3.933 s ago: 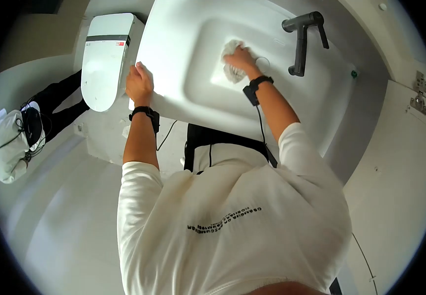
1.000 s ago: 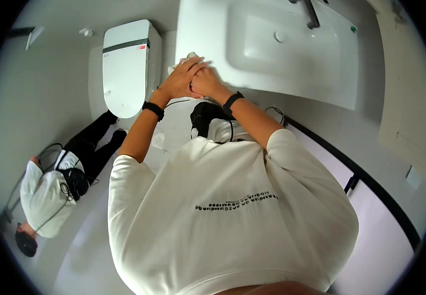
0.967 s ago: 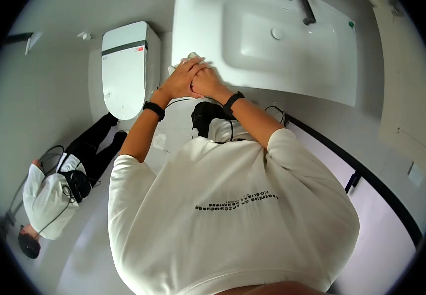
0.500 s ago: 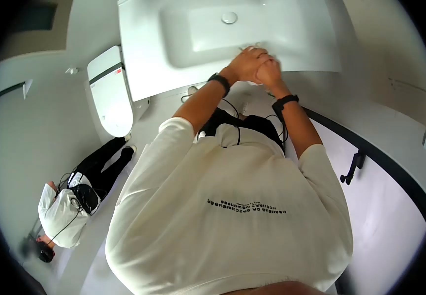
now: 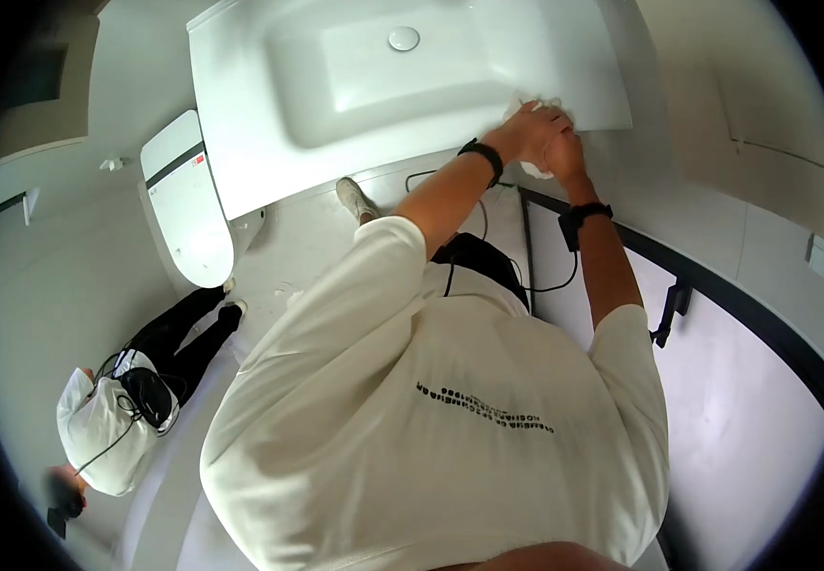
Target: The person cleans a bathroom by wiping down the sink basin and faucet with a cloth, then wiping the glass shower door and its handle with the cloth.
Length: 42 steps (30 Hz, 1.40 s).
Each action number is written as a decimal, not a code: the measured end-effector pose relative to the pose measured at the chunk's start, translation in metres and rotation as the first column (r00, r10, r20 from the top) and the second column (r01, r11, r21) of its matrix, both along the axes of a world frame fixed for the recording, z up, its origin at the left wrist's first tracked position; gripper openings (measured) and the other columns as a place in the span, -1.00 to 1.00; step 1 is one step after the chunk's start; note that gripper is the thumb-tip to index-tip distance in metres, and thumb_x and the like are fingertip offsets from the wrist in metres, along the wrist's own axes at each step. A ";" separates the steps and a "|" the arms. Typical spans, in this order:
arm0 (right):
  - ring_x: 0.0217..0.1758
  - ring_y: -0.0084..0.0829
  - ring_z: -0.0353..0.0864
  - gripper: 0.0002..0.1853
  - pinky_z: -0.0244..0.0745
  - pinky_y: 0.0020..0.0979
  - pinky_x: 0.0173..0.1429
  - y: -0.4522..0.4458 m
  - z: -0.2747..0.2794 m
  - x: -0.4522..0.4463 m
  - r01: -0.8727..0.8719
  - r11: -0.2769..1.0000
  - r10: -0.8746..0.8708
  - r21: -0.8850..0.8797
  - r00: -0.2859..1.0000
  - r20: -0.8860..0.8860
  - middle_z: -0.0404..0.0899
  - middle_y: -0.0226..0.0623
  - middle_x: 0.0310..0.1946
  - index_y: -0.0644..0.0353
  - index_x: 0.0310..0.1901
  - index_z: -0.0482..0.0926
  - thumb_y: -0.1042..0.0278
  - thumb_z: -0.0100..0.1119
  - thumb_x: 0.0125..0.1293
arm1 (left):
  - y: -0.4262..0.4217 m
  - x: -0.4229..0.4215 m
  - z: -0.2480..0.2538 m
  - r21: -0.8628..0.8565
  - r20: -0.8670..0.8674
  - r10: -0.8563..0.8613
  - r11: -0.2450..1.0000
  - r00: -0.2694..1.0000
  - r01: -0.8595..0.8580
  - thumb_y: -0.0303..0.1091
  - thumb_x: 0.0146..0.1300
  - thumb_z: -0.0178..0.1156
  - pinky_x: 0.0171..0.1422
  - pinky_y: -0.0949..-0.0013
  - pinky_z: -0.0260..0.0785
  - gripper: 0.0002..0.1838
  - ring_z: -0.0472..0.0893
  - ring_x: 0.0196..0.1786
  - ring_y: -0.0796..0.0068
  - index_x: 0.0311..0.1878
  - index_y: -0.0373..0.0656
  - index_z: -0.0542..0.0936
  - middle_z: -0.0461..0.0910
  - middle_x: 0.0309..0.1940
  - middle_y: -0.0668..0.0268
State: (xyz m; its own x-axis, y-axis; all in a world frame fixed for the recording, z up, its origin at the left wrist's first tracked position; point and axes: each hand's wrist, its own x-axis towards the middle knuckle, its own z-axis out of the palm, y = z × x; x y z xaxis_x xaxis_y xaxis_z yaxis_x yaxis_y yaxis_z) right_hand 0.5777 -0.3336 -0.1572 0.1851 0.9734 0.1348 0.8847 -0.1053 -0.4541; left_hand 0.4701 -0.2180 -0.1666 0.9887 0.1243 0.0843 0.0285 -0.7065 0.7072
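Note:
At the front right edge of the white washbasin (image 5: pixel 288 124) my two hands are close together, touching. My left hand (image 5: pixel 524 133) is closed, its fingers curled on a crumpled white cloth or tissue (image 5: pixel 536 171). Bits of it stick out above the knuckles and below the hand. My right hand (image 5: pixel 564 152) is also closed, pressed against the left one and the same white bundle. The fingers partly hide each other and most of the bundle. A dark band sits on each wrist.
A round drain cover (image 5: pixel 403 38) lies in the basin. A toilet with a white lid (image 5: pixel 188 214) stands to the left. Beyond it is another person (image 5: pixel 112 428) in a white top. A black-framed glass door with a handle (image 5: pixel 671 314) is on the right.
My hands have moved right along the basin's front edge, bundle included. My body leans further right, a shoe now shows under the basin, and the view has shifted.

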 end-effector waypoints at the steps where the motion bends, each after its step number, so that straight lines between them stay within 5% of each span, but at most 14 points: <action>1: -0.22 0.05 0.68 -0.73 0.61 -0.06 -0.15 -0.015 -0.050 0.018 0.034 0.992 -0.034 -0.118 0.999 -0.004 0.68 0.06 -0.18 0.34 -0.09 0.61 0.37 0.24 0.24 | -0.002 -0.007 0.002 0.004 -0.021 0.002 1.000 1.000 -0.002 0.01 -0.24 0.57 0.59 -0.13 -0.05 -0.06 0.35 0.43 0.20 0.31 0.06 0.41 0.43 0.31 0.26; 2: -0.21 0.06 0.68 -0.74 0.61 -0.06 -0.15 -0.023 -0.076 0.028 0.066 0.970 -0.069 -0.236 0.998 -0.004 0.68 0.05 -0.18 0.34 -0.10 0.61 0.37 0.24 0.24 | -0.003 -0.017 0.006 0.018 -0.036 0.018 1.000 0.999 -0.018 0.02 -0.23 0.56 0.60 -0.12 -0.06 -0.06 0.34 0.44 0.20 0.31 0.05 0.41 0.42 0.33 0.25; 5: -0.24 0.02 0.67 -0.83 0.60 -0.08 -0.17 0.007 0.002 -0.040 -0.053 0.996 0.063 0.072 0.987 -0.150 0.67 0.02 -0.29 0.32 -0.22 0.65 0.43 0.21 0.18 | -0.010 -0.048 0.011 0.084 -0.075 0.093 0.993 0.993 -0.087 0.02 -0.21 0.55 0.61 -0.10 -0.08 -0.06 0.31 0.46 0.20 0.31 0.01 0.41 0.40 0.35 0.22; 8: -0.33 -0.02 0.66 -0.86 0.60 -0.10 -0.21 0.012 -0.008 -0.063 -0.157 0.978 0.178 0.135 0.971 -0.161 0.66 -0.02 -0.39 0.30 -0.30 0.66 0.47 0.21 0.10 | -0.007 -0.091 0.020 0.040 -0.133 0.163 0.986 0.978 -0.159 0.03 -0.19 0.54 0.61 -0.10 -0.08 -0.08 0.30 0.48 0.19 0.31 0.01 0.41 0.39 0.36 0.20; 13: -0.35 -0.04 0.69 -0.80 0.60 -0.08 -0.21 0.064 0.009 -0.150 -0.338 0.934 0.346 0.116 0.937 -0.048 0.67 0.00 -0.40 0.30 -0.33 0.65 0.36 0.25 0.06 | 0.016 -0.189 0.021 0.067 0.040 0.414 0.907 0.909 -0.416 0.04 -0.22 0.52 0.47 -0.05 0.13 -0.12 0.41 0.37 0.08 0.25 -0.05 0.46 0.47 0.29 0.13; 18: -0.36 -0.02 0.71 -0.81 0.63 -0.07 -0.22 0.157 0.019 -0.250 -0.511 0.824 0.523 -0.245 0.852 -0.018 0.69 -0.01 -0.42 0.27 -0.42 0.67 0.30 0.25 0.05 | 0.072 -0.296 0.056 -0.060 -0.169 0.586 0.797 0.792 -0.602 0.03 -0.21 0.50 0.38 -0.03 0.22 -0.15 0.47 0.29 0.03 0.20 -0.09 0.46 0.53 0.20 0.08; 21: -0.38 -0.09 0.74 -0.84 0.67 -0.14 -0.23 0.158 0.011 -0.289 -0.426 0.900 0.427 -0.098 0.904 -0.004 0.70 -0.04 -0.42 0.26 -0.47 0.70 0.34 0.27 0.01 | 0.072 -0.324 0.074 0.227 -0.044 0.626 0.765 0.778 -0.603 0.02 -0.21 0.48 0.40 -0.03 0.20 -0.15 0.47 0.29 0.08 0.22 -0.08 0.44 0.53 0.19 0.10; 24: -0.39 -0.12 0.74 -0.84 0.67 -0.18 -0.24 0.143 0.033 -0.280 -0.475 0.851 0.484 -0.225 0.875 -0.017 0.70 -0.04 -0.43 0.26 -0.45 0.70 0.34 0.27 0.02 | 0.054 -0.316 0.078 0.207 -0.084 0.649 0.754 0.756 -0.624 -0.01 -0.21 0.48 0.41 -0.02 0.17 -0.14 0.47 0.28 0.07 0.24 -0.05 0.43 0.53 0.17 0.13; 28: -0.40 -0.15 0.74 -0.83 0.68 -0.21 -0.24 0.133 0.023 -0.254 -0.469 0.866 0.481 -0.171 0.876 0.033 0.70 -0.07 -0.49 0.22 -0.45 0.70 0.30 0.27 0.01 | 0.037 -0.289 0.069 0.131 -0.147 0.672 0.740 0.726 -0.659 0.00 -0.21 0.50 0.41 -0.01 0.16 -0.15 0.47 0.26 0.10 0.23 0.00 0.43 0.54 0.16 0.21; 33: -0.32 -0.09 0.74 -0.85 0.66 -0.12 -0.13 0.112 0.044 -0.190 -0.455 0.824 0.470 -0.338 0.882 -0.042 0.72 -0.07 -0.40 0.22 -0.42 0.70 0.33 0.24 0.10 | 0.031 -0.224 0.073 0.065 -0.130 0.607 0.794 0.784 -0.604 0.05 -0.29 0.53 0.28 0.03 0.31 -0.11 0.57 0.15 0.07 0.20 0.00 0.45 0.64 0.02 0.16; 39: -0.14 -0.02 0.72 -0.79 0.63 -0.13 -0.02 0.081 0.031 -0.076 -0.179 0.918 0.158 -0.354 0.984 -0.088 0.71 0.01 -0.19 0.37 -0.33 0.65 0.34 0.24 0.19 | 0.037 -0.097 0.059 -0.055 -0.316 0.344 0.924 0.884 -0.379 0.03 -0.32 0.54 0.18 0.05 0.44 -0.10 0.58 0.15 0.11 0.21 0.06 0.44 0.64 0.04 0.17; 42: -0.16 0.00 0.72 -0.85 0.63 -0.12 -0.05 0.062 0.046 -0.034 -0.101 0.898 0.086 -0.428 0.995 -0.054 0.70 0.04 -0.23 0.23 -0.33 0.69 0.37 0.17 0.26 | 0.026 -0.050 0.051 -0.023 -0.188 0.322 0.943 0.928 -0.332 0.01 -0.34 0.55 0.22 0.04 0.40 -0.07 0.57 0.15 0.07 0.24 0.09 0.43 0.63 0.02 0.16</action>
State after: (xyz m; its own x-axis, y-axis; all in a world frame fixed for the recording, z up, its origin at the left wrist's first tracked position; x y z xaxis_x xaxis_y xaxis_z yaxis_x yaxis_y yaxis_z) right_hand 0.5432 -0.2717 -0.1107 0.0878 0.9482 -0.3053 0.8856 -0.2146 -0.4119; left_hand 0.4196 -0.1918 -0.1156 0.8903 0.4429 -0.1061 0.3813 -0.5973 0.7056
